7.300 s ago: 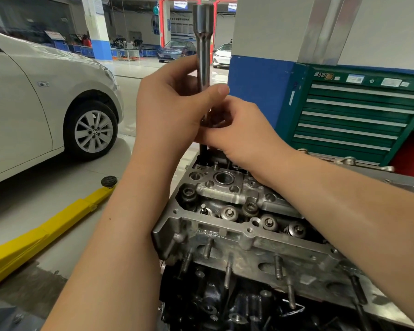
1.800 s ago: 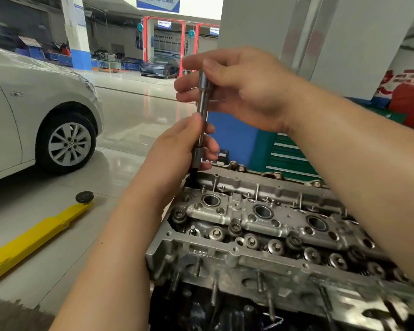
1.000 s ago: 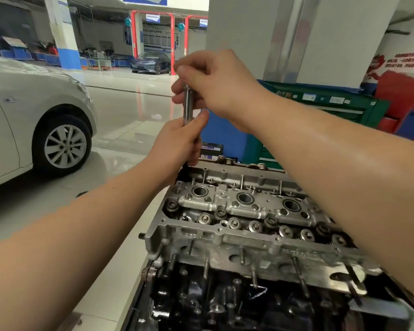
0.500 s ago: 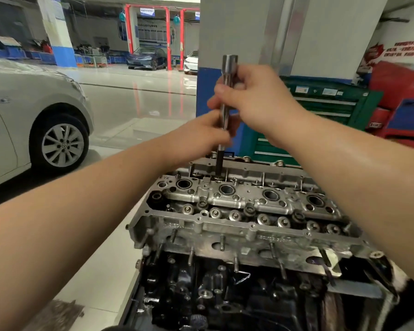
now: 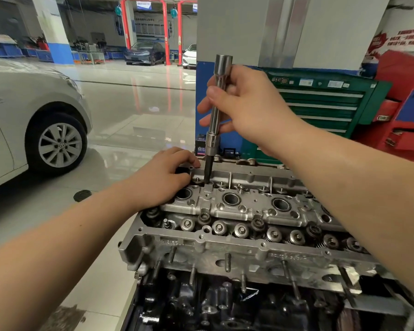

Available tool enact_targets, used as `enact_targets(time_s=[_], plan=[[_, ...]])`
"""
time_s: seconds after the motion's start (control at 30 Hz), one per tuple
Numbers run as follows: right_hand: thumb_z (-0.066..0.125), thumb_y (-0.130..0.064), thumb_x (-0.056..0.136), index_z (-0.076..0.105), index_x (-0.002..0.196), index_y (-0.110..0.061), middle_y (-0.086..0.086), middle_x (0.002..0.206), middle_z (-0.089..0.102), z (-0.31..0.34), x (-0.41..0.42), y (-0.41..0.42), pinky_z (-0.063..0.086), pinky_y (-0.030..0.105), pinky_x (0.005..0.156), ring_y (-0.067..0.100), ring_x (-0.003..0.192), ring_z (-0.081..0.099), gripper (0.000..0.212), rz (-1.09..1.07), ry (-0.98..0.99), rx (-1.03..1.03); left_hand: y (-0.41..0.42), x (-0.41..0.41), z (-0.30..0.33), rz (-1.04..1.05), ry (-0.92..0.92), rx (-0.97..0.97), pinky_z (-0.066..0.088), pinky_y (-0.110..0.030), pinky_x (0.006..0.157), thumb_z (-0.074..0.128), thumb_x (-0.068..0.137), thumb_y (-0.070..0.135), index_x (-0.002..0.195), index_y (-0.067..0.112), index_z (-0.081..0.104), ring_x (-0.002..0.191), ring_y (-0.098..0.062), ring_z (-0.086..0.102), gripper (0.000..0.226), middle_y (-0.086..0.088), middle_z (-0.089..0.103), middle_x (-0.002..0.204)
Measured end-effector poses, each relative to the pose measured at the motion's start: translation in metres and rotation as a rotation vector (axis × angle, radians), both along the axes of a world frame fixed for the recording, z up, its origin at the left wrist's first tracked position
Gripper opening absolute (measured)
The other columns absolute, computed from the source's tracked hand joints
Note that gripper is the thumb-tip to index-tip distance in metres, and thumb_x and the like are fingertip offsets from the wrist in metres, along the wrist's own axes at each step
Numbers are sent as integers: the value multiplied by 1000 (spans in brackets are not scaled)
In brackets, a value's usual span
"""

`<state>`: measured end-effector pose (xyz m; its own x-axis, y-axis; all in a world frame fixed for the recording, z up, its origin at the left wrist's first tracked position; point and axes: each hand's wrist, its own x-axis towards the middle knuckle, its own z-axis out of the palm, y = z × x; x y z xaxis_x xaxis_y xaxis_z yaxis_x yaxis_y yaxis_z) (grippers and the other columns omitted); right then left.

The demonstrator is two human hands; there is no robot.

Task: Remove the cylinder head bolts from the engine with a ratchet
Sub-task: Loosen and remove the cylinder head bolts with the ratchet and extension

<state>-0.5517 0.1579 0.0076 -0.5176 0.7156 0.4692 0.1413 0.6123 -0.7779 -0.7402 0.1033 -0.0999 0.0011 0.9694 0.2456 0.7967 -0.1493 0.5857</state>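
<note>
A long, polished steel extension bar with a dark bit at its lower end (image 5: 215,120) is held nearly upright, its tip set into a recess at the far left of the bare aluminium cylinder head (image 5: 237,211). The bar's upper shaft is gripped by the right hand (image 5: 244,108), fingers curled round it. The left hand (image 5: 163,180) is rested on the head's left end, fingers bent over a dark part there. A green tool cabinet (image 5: 320,103) and a white car (image 5: 34,120) are seen beyond.
</note>
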Motion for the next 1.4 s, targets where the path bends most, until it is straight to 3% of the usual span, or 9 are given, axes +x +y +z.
enact_targets(time_s=[0.2,0.33,0.43,0.5,0.7,0.87,1.03,1.23,1.4], plan=[[49,-16,106,54,105,-24,2,90,77,-1,3,3,64,51,77,21,78,77,10,15,-35,40,1,-2,-3,-21,29,42,39,-44,115,63,99,12,117,30,68,126,-20,51,26,8,57,127],[46,-16,107,53,106,-25,2,90,77,-1,4,6,64,50,78,21,79,77,12,28,-34,42,-6,4,5,-9,101,196,37,-28,96,68,100,22,118,27,70,119,-14,53,19,8,63,121],[48,-16,106,53,104,-26,1,88,77,-3,3,9,64,52,77,23,78,77,11,40,-22,46,-7,14,21,-87,-208,156,47,-25,101,74,97,20,123,28,69,113,-2,64,28,12,73,119],[51,-17,105,53,103,-25,2,87,77,-5,1,11,64,51,76,24,76,77,8,31,-4,63,-4,24,29,-147,-491,43,56,-36,100,74,96,12,128,19,66,109,-14,74,34,0,77,117],[67,-17,96,55,100,-23,5,85,77,-16,2,13,65,47,69,22,72,77,14,1,49,75,3,40,22,-135,-504,64,59,-32,94,61,101,-7,129,11,61,97,-23,78,33,-11,77,111],[65,-15,98,55,101,-19,6,84,77,-13,3,12,64,50,69,28,73,77,11,7,117,37,1,40,20,-137,-506,169,57,-24,87,65,99,-4,120,21,64,93,-18,78,33,-11,77,109],[62,-15,100,55,106,-13,8,84,77,-7,0,7,65,50,67,29,68,76,10,21,76,46,-2,38,19,-142,-531,181,59,-26,85,65,99,-3,115,23,65,87,-21,79,30,-15,76,107],[58,-13,103,55,110,-14,5,85,77,-4,2,3,65,47,68,26,68,76,8,35,17,69,-5,38,20,-157,-541,164,59,-46,94,70,97,0,116,12,66,88,-28,80,23,-33,67,110],[57,-12,103,54,107,-18,4,85,77,-6,5,2,65,45,70,26,71,76,8,32,15,89,-4,42,21,-129,-548,159,56,-53,95,71,95,-1,118,8,65,90,-33,78,26,-32,69,108]])
